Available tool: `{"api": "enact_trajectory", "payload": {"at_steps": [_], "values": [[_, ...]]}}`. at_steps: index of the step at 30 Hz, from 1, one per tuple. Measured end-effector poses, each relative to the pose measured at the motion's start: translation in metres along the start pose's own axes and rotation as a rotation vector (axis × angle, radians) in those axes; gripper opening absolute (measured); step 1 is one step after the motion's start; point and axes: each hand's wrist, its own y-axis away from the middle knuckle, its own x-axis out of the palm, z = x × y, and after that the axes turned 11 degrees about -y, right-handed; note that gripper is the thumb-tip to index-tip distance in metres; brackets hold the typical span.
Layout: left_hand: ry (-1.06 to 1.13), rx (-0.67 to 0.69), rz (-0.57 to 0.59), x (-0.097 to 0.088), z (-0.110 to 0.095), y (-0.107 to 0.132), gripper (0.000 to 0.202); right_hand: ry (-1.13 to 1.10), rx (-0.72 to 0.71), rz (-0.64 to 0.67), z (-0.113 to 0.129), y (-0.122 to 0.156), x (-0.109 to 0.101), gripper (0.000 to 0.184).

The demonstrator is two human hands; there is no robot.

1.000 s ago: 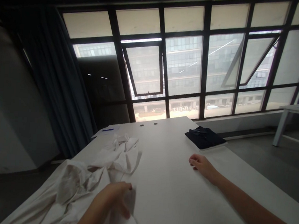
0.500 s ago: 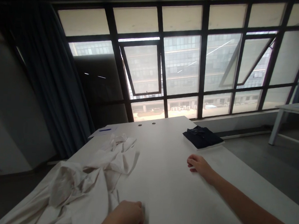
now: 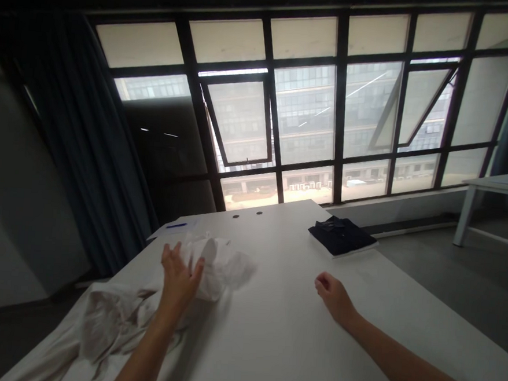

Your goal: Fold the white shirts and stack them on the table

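A crumpled off-white cloth garment point(image 3: 110, 320) spreads over the left side of the white table point(image 3: 279, 331). Its far part is raised and blurred by motion. My left hand point(image 3: 181, 275) is over that far part, fingers and thumb spread apart; I cannot tell how firmly it touches the fabric. On the right, my right hand point(image 3: 332, 296) is curled closed at the tabletop, with nothing visible in it. Beyond it lies a dark navy collared shirt point(image 3: 344, 237), folded into a neat rectangle, with a white edge showing underneath.
A blue pen point(image 3: 176, 225) rests on paper at the table's far left corner. Two dark round cable holes point(image 3: 236, 216) mark the far end. Another white table point(image 3: 467, 214) stands at right. Blue curtains point(image 3: 78, 155) and windows point(image 3: 303, 112) line the back.
My left hand has moved from the near edge forward and left over the garment, and its fingers have spread. The garment's far part has lifted and shifted. My right hand has curled more tightly.
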Motion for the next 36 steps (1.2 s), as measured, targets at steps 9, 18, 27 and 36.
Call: {"api": "enact_trajectory", "payload": {"at_steps": [9,18,27,36], "values": [[-0.614,0.168,0.473,0.073,0.068,0.049,0.06,0.138,-0.124,0.111,-0.001,0.009,0.005,0.02],[-0.644,0.016,0.484,0.067,0.151,0.04,0.059,0.312,-0.122,-0.036,-0.029,-0.023,-0.031,0.018],[-0.71,-0.027,0.481,0.028,0.193,0.046,0.05,0.405,-0.071,-0.107,-0.05,-0.048,-0.068,0.022],[-0.432,0.186,0.34,0.027,0.136,0.062,0.044,0.677,-0.078,-0.149,-0.059,-0.103,-0.092,0.038]]}}
